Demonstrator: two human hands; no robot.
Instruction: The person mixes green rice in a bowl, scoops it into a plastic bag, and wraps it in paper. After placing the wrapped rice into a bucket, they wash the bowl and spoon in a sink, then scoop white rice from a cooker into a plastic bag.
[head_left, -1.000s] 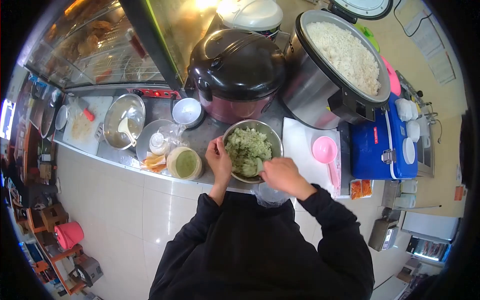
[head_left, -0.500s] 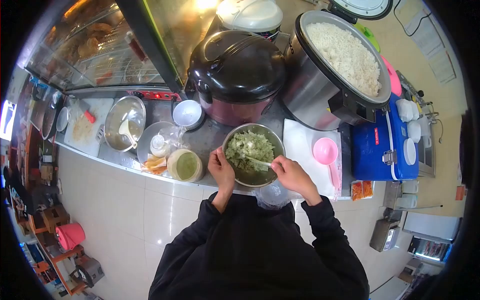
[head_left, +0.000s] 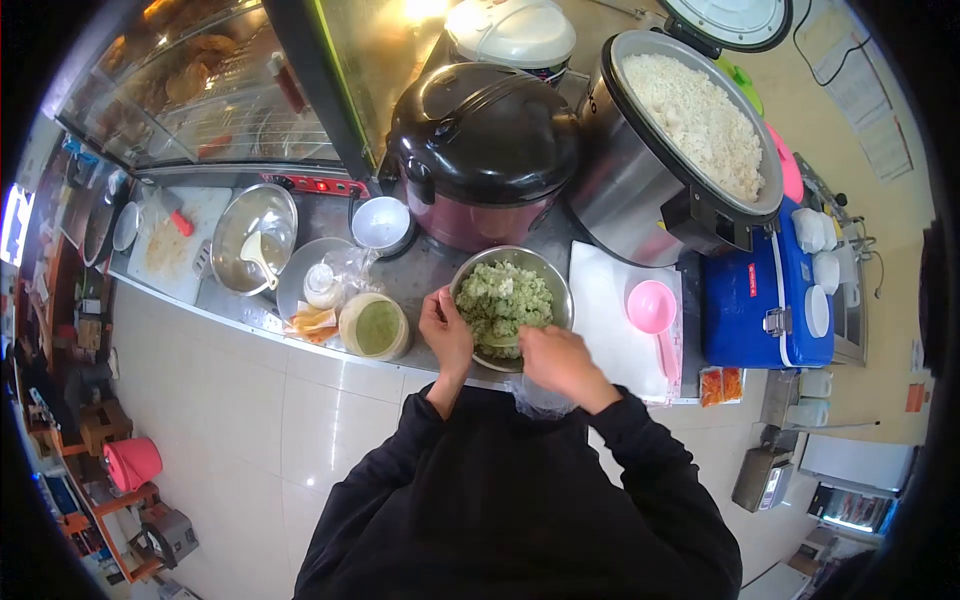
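Observation:
A metal bowl (head_left: 566, 283) holds green-tinted rice (head_left: 505, 298) with a few whiter grains on top. At its left rim my left hand (head_left: 446, 332) grips the bowl with fingers closed. My right hand (head_left: 560, 358) is closed over the bowl's lower right side, around a white spoon (head_left: 497, 341). Most of the spoon is hidden by the hand and the rice. Left of the bowl stands an open tub of green powder (head_left: 377, 327). Below the bowl, at the counter's edge, is a clear plastic bag (head_left: 543, 398).
Behind the bowl stand a dark rice cooker (head_left: 485, 140) and an open rice cooker (head_left: 625, 170) full of white rice. Rightward are a pink scoop (head_left: 653, 306) on white paper and a blue cooler (head_left: 745, 290). A steel bowl (head_left: 250, 220) with a white ladle sits left, beside a cutting board (head_left: 170, 262).
My right hand has moved left and down over the bowl, tilting the spoon so its handle is now covered. The green rice has shifted. My left hand stays at the rim.

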